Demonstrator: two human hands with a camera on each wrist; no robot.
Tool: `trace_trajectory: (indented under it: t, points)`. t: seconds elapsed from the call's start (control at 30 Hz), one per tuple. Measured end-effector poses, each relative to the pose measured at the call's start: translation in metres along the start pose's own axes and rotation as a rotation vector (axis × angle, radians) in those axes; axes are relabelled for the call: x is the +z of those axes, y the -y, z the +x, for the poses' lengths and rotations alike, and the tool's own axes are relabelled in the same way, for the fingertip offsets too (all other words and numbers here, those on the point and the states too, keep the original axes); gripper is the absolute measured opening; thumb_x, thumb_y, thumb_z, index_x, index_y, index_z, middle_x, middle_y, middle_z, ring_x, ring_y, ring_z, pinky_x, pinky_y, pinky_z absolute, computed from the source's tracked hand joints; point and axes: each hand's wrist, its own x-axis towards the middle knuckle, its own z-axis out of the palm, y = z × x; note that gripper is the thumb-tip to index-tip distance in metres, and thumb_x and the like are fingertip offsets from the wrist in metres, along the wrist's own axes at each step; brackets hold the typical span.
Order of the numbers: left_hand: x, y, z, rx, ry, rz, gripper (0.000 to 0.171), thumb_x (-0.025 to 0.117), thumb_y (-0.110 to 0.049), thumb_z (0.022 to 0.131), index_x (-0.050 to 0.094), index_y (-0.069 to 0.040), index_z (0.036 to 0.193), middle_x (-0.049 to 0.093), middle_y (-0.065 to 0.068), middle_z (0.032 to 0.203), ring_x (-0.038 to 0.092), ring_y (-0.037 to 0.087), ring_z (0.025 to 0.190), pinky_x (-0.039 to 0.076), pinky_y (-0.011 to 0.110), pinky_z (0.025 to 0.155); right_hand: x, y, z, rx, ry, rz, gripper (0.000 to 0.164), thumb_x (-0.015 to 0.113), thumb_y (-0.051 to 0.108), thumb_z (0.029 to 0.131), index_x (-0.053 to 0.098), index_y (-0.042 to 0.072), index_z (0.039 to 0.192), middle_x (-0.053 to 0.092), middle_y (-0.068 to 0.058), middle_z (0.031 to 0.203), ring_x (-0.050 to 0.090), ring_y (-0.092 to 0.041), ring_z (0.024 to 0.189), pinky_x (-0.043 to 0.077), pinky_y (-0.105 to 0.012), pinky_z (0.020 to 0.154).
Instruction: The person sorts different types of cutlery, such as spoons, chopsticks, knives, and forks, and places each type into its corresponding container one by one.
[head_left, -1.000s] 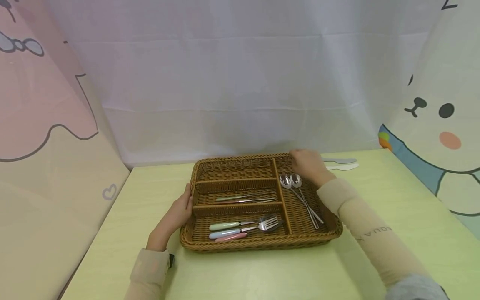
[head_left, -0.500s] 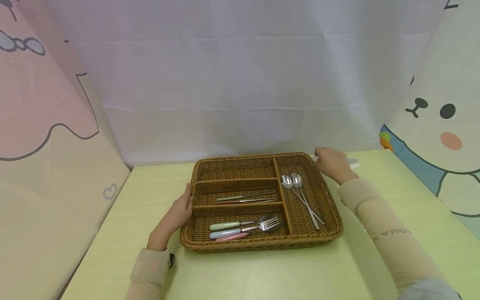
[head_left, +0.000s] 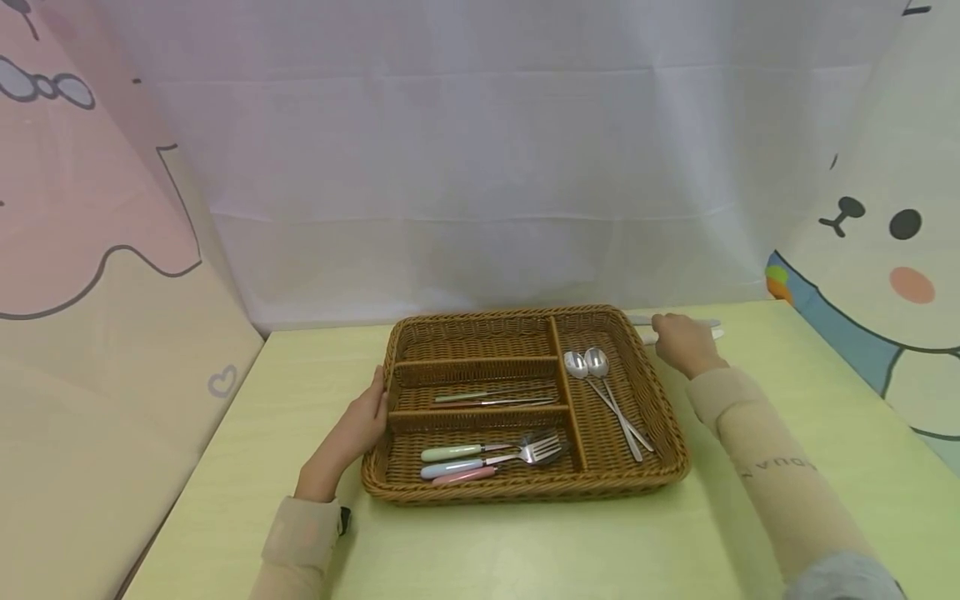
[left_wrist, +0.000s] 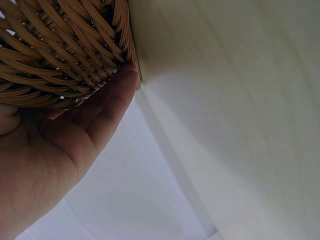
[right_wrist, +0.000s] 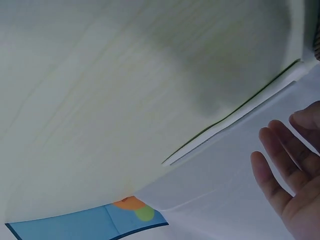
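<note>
A brown wicker cutlery basket [head_left: 525, 489] with several compartments sits on the table. My left hand [head_left: 356, 433] rests against its left outer wall, fingers fairly straight along the weave [left_wrist: 65, 55]. Past the basket's back right corner lie a grey knife [head_left: 639, 320] and a white knife [head_left: 649, 338], side by side. Over them hovers my right hand [head_left: 686, 343], which covers their middles in the head view. Seen from the right wrist, its fingers [right_wrist: 280, 150] are loosely bent with nothing between them, apart from the knives [right_wrist: 225, 122].
In the basket, two spoons [head_left: 597, 362] lie crossed at right. Forks with green, blue [head_left: 452, 468] and pink handles fill the front compartment. Slim cutlery [head_left: 461, 397] lies in the middle one. A white cloth [head_left: 450, 167] hangs behind the table [head_left: 510, 554].
My right hand has moved rightward from over the basket's right compartment, past its rim, to above the two knives. My left hand and the basket have stayed put.
</note>
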Motion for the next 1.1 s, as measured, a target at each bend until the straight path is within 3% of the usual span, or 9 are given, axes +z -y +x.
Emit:
trace_trajectory:
  t: [0.3,0.73,0.97,1.1]
  points:
    - [0.002,-0.002,-0.001,-0.011,0.007,-0.005,0.055,0.023,-0.011,0.101,-0.007,0.009,0.143,0.010,0.030,0.148,0.023,0.043,0.133,0.029,0.053,0.106,0.015,-0.003,0.002,-0.013,0.011,-0.062,0.026,0.052,-0.002,0.084,0.053,-0.009,0.109,0.059,-0.023,0.090,0.057,-0.035,0.078,0.051,-0.042,0.053]
    - [0.001,-0.002,-0.002,-0.010,0.005,-0.010,0.056,0.023,-0.011,0.101,-0.008,0.008,0.143,0.012,0.031,0.147,0.023,0.043,0.133,0.029,0.053,0.106,0.023,-0.007,-0.001,-0.045,0.032,-0.130,0.027,0.053,0.000,0.086,0.051,-0.010,0.111,0.058,-0.029,0.104,0.057,-0.042,0.094,0.052,-0.053,0.072]
    - [0.001,-0.002,-0.002,0.000,-0.005,0.002,0.055,0.023,-0.010,0.101,-0.008,0.008,0.143,0.012,0.031,0.147,0.022,0.044,0.133,0.029,0.054,0.106,0.025,-0.010,0.000,-0.049,0.013,-0.135,0.026,0.052,0.007,0.091,0.051,-0.010,0.110,0.057,-0.030,0.104,0.056,-0.044,0.094,0.051,-0.055,0.072]
    - [0.001,-0.002,-0.002,-0.004,-0.012,-0.002,0.055,0.023,-0.009,0.101,-0.007,0.008,0.143,0.011,0.031,0.147,0.022,0.043,0.133,0.029,0.054,0.106,0.026,-0.011,0.000,-0.049,-0.004,-0.142,0.023,0.056,0.004,0.088,0.054,-0.009,0.106,0.058,-0.029,0.101,0.058,-0.042,0.089,0.052,-0.053,0.068]
